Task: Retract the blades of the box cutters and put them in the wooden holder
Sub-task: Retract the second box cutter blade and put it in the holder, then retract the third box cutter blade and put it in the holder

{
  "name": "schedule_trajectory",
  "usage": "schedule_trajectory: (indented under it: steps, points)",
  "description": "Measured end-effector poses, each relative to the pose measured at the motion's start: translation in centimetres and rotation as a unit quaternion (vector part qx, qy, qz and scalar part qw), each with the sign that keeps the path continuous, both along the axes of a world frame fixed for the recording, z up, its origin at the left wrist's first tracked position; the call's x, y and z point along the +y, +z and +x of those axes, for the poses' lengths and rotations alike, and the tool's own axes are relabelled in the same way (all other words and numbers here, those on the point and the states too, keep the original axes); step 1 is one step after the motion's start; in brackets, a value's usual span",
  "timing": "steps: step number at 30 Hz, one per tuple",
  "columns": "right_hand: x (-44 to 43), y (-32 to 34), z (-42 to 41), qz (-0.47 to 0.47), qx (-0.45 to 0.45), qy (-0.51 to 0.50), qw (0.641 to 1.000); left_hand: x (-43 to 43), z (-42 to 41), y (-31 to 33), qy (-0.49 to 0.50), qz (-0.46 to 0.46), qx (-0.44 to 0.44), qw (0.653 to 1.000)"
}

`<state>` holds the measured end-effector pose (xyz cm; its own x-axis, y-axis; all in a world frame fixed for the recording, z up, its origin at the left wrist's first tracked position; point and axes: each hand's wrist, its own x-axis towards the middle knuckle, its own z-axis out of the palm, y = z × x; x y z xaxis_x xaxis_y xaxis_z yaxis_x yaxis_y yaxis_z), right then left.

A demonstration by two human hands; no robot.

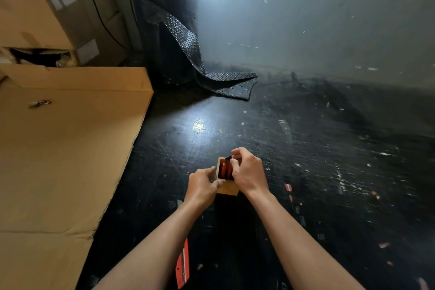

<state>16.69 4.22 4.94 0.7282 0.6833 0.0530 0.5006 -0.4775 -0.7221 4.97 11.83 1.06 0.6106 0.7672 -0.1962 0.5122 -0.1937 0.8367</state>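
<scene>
A small square wooden holder (227,188) stands on the dark floor in front of me. Orange box cutters (224,170) stand upright inside it, their black ends poking above the rim. My left hand (203,185) grips the holder's left wall. My right hand (247,171) is closed over the top right of the holder, its fingertips pinching the black end of one cutter. Whether the blades are retracted cannot be seen.
A large flat cardboard sheet (61,148) covers the floor on the left, with boxes (35,14) stacked behind it. A roll of dark bubble wrap (169,30) stands at the back wall. Red tape strips (183,263) lie on the scuffed floor near me.
</scene>
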Motion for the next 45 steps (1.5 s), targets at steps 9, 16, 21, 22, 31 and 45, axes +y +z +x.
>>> schedule_trajectory:
  steps: [9, 16, 21, 22, 31, 45]
  points:
    - [-1.3, 2.2, -4.7, -0.007, -0.023, 0.011, 1.000, -0.7, -5.4, 1.8, 0.006, 0.042, 0.024, 0.999]
    - [-3.1, -2.3, -11.8, -0.115, 0.047, 0.062, 0.990, -2.4, -12.3, -0.5, 0.037, 0.026, 0.085, 0.995]
    - [-4.5, -6.2, -15.7, -0.205, 0.095, 0.085, 0.970, -3.6, -15.6, -3.1, 0.045, -0.020, 0.135, 0.990]
    - [-4.8, -6.9, -16.2, -0.217, 0.111, 0.087, 0.966, -3.9, -15.9, -3.4, 0.048, -0.030, 0.141, 0.988]
    - [-6.4, -9.8, -19.4, -0.210, 0.216, 0.053, 0.952, -6.2, -16.6, -5.3, 0.072, -0.101, 0.131, 0.984]
    - [-7.5, -5.6, -17.3, -0.024, 0.349, -0.019, 0.937, -5.2, -15.7, -2.9, 0.107, -0.210, -0.009, 0.972]
